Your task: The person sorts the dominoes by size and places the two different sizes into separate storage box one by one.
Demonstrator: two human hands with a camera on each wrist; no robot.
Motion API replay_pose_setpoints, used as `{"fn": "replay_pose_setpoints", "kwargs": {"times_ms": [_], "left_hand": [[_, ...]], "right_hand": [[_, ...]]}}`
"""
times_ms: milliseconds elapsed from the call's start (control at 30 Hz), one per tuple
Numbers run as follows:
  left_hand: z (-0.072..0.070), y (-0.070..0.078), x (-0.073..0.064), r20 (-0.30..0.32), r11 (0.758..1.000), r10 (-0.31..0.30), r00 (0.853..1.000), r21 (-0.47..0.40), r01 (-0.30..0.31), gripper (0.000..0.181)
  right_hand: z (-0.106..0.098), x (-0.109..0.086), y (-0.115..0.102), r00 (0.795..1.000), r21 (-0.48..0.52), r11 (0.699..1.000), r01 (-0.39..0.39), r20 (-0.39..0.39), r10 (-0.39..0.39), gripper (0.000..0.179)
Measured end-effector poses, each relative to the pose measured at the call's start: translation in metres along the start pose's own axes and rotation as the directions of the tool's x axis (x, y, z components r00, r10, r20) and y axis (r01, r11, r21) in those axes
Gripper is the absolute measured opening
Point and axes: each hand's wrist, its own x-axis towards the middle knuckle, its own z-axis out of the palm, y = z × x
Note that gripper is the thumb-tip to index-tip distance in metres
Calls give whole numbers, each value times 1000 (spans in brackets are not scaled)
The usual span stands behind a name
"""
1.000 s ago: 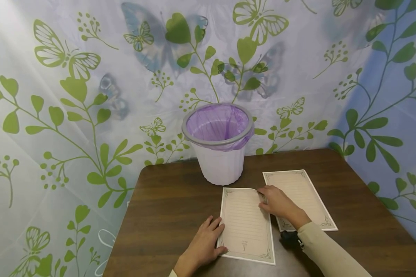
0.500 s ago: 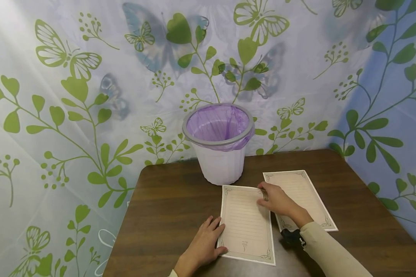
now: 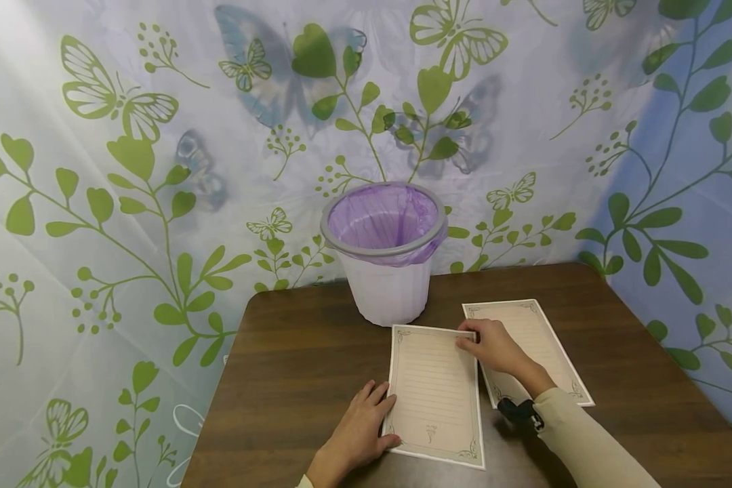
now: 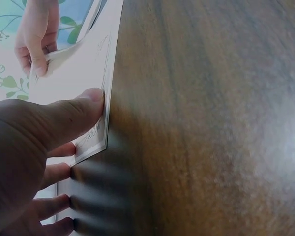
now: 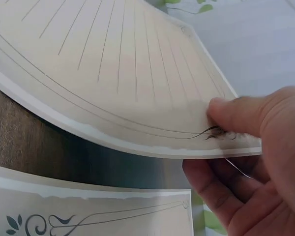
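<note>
A cream, lined sheet of writing paper [image 3: 433, 386] with an ornamental border lies in front of me. My left hand [image 3: 355, 427] rests at its near left side, thumb on the paper and the other fingers spread along the edge. With thumb and fingers, my right hand [image 3: 497, 352] pinches the far right corner. The right wrist view shows that corner of the paper [image 5: 137, 118] raised and bowed above the tabletop, thumb on top and fingers beneath. Beside it on the right lies similar bordered paper [image 3: 539, 346], partly hidden by my right hand and wrist.
A white wastebasket [image 3: 390, 291] with a grey rim and a purple liner [image 3: 384, 217] stands at the back of the dark wooden table [image 3: 305, 352]. Behind it hangs a curtain [image 3: 268, 169] printed with leaves and butterflies. A black strap device [image 3: 515, 411] is on my right wrist.
The far right corner of the paper has been lifted by my right hand, which has shifted slightly away and to the right. My left hand has stayed in place.
</note>
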Motion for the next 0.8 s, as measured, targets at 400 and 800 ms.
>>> {"fn": "replay_pose_setpoints", "kwargs": {"times_ms": [400, 800], "left_hand": [[3, -5, -3, -80, 998, -13, 997, -69, 7, 84], [-6, -18, 8, -191, 849, -163, 968, -527, 39, 76]], "right_hand": [[-15, -1, -1, 999, 15, 999, 41, -31, -41, 11], [-38, 6, -6, 999, 198, 979, -43, -17, 48, 14]]}}
